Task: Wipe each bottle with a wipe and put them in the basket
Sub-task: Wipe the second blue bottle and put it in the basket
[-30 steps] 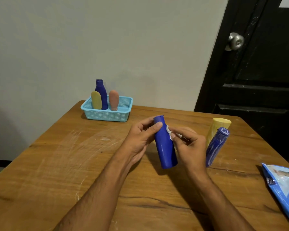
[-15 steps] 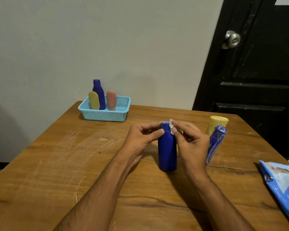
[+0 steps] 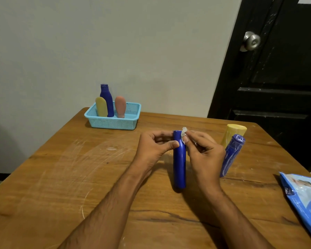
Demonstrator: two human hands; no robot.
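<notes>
A blue bottle (image 3: 179,164) stands upright on the wooden table (image 3: 61,177) at the centre of the view, held near its top between both hands. The left hand (image 3: 154,148) is closed on the bottle's upper part from 9 o'clock, thumb across the front and fingers curled behind. The right hand (image 3: 203,155) comes in from 3 o'clock and pinches a small crumpled white wipe (image 3: 184,132) between thumb and fingertips, pressing it against the top edge of the bottle. Toward 3 o'clock of the right hand, a second blue bottle (image 3: 232,155) stands on the table, appearing tilted, its cap end up, and just behind it a yellow bottle (image 3: 235,131) stands with its flat end up; whether the two touch cannot be told. At 10 o'clock from the hands, near the far edge of the table by the wall, sits a light blue mesh basket (image 3: 113,123) with three bottles standing in its left part: a yellow tube (image 3: 101,106), a tall dark blue bottle (image 3: 106,97) behind it, and a pinkish tube (image 3: 120,106) to their right. At 4 o'clock, at the table's right edge, lies a blue wipes pack (image 3: 305,200), partly cut off by the frame. A black door (image 3: 276,87) with a metal knob (image 3: 250,41) stands at 1 o'clock.
</notes>
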